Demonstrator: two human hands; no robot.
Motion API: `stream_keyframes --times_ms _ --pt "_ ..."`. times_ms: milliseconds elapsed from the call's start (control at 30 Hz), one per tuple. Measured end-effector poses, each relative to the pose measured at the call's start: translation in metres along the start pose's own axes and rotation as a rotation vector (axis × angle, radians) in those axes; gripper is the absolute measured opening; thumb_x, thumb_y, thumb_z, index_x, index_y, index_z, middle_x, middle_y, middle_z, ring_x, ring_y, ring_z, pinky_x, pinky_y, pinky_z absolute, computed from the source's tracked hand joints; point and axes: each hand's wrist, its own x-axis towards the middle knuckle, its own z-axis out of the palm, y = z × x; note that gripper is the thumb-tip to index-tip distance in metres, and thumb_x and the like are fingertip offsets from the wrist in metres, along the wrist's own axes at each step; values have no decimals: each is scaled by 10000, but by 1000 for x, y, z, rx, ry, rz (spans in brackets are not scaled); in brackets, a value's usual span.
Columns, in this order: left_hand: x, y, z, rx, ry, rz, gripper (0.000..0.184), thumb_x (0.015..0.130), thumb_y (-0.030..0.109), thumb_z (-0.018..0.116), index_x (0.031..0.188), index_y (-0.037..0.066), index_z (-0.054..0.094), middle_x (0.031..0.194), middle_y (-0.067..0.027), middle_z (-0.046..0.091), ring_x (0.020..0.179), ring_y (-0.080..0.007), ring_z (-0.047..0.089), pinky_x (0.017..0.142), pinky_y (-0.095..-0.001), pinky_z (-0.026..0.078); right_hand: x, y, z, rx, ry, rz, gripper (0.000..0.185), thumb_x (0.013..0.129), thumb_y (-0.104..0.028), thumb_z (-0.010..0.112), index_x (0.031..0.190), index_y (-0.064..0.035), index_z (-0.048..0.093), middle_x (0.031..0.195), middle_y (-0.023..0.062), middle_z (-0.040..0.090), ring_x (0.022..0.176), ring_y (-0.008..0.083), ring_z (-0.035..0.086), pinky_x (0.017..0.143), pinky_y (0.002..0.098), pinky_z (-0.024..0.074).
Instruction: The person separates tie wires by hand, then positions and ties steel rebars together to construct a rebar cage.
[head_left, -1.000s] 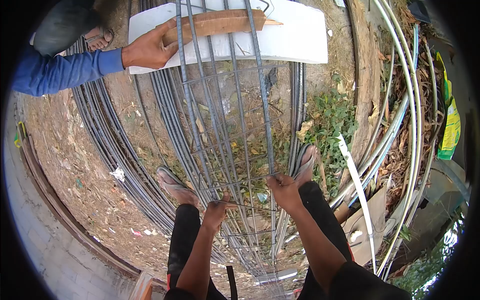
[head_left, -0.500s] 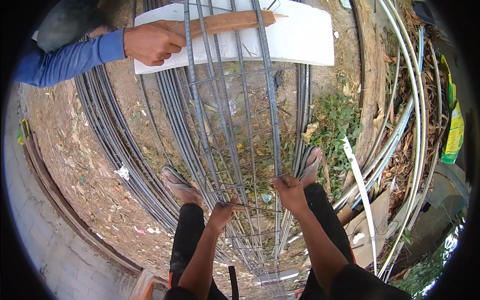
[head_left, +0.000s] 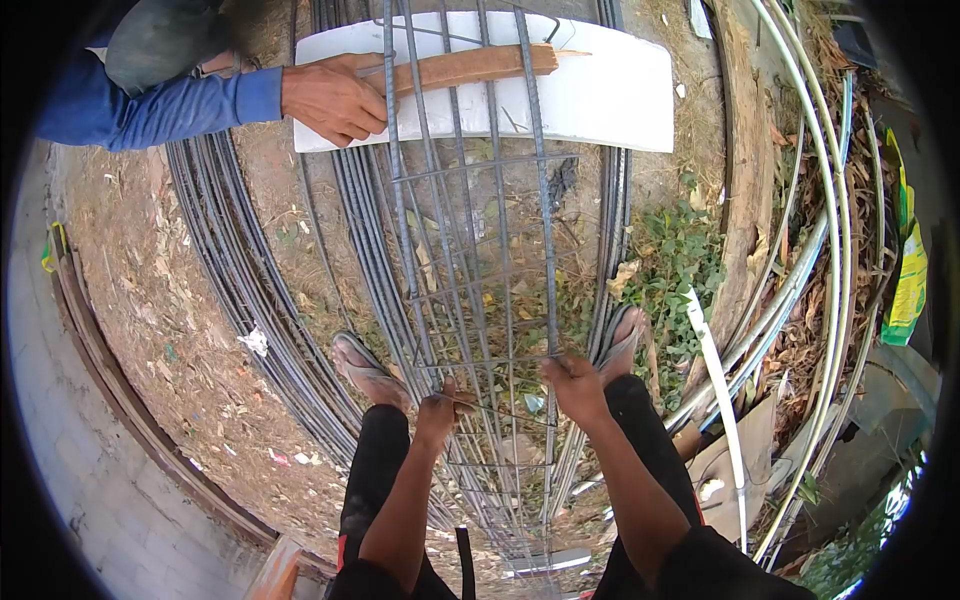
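Note:
A long rebar cage (head_left: 551,240) of ribbed bars and thin cross stirrups runs lengthwise between my feet. My left hand (head_left: 438,413) is closed at the cage's left side, on one end of a thin wire stirrup (head_left: 505,411) that slants across the bars. On the opposite side, my right hand (head_left: 576,388) has its fingers closed at the right long bar, where a stirrup meets it. The fingers partly hide both contact points. Farther up, another person's hand (head_left: 335,98) in a blue sleeve grips a wooden stick (head_left: 470,68) passed through the cage.
Beneath the stick lies a white foam-like slab (head_left: 610,85). Rebar bundles (head_left: 235,245) lie on the littered ground at both sides of the cage. Pale pipes (head_left: 835,220) and a weathered plank (head_left: 745,150) lie at right; a block wall (head_left: 110,480) is at left.
The view has shifted slightly, so the slab and the other person's hand appear lower and farther right. That hand's fingers have loosened a little. My hands stay at nearly the same places.

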Motion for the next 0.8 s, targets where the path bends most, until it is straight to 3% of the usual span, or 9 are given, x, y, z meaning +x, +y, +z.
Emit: stream_keyframes --times_ms 167,300,367,400,500,533,667,733,800 --pt "2 -16 -11 78 -30 -24 687 1036 590 532 836 -17 783 599 -79 649 534 -127 530 535 -331 432 -4 4 -4 27 -41 19 353 1006 -342 655 984 7 702 781 92 663 714 145 580 684 334 469" --pt "24 -18 -6 17 -11 -21 638 1026 583 561 918 0 795 641 -89 679 556 -134 568 552 -323 458 5 -2 -9 -44 -45 -23 377 1001 -377 646 1011 -6 712 780 119 683 723 184 622 702 351 484" --pt "21 -16 -3 35 17 32 619 1021 576 577 1025 -9 780 779 -108 739 669 -155 651 650 -346 523 0 -21 -11 -194 -36 -28 386 1004 -388 629 1030 -13 712 823 161 704 754 274 664 724 383 500" --pt "17 -17 -11 142 23 36 651 987 566 631 1225 -34 709 1055 -184 765 907 -246 739 827 -395 565 -7 -27 -15 -266 7 -22 388 1012 -394 599 1090 -31 710 883 197 720 834 372 696 763 423 525" --pt "-12 -14 -30 607 105 206 731 941 558 687 1371 -29 613 1252 -248 702 1099 -332 722 957 -435 542 -37 -44 -38 -377 53 -64 381 1025 -383 574 1148 -46 701 893 194 730 855 394 708 775 442 541" --pt "-40 5 -30 586 52 134 770 916 534 716 1445 -1 551 1342 -283 642 1180 -369 687 988 -433 535 -57 -74 -53 -342 -23 -13 383 1044 -367 543 1176 -42 695 871 199 730 839 399 717 766 460 550" --pt "-154 14 -50 575 45 95 631 945 406 737 1364 -45 600 1248 -253 699 1192 -323 683 993 -405 537 -130 -98 -117 -335 31 -60 382 1078 -349 489 1150 -35 695 697 137 665 666 285 682 652 401 516" --pt "-235 42 -55 901 172 253 535 914 382 743 1307 29 659 1207 -191 716 1164 -422 657 1006 -486 516 -176 -120 -148 -338 144 -48 395 1095 -338 454 1110 -26 696 622 100 601 605 210 629 597 368 477" --pt "-288 31 -68 1012 260 316 519 896 378 747 1288 46 674 1217 -177 706 1188 -415 630 1035 -501 485 -221 -135 -170 -383 253 -7 414 1103 -328 429 1072 -16 698 608 100 585 592 200 616 577 366 460"
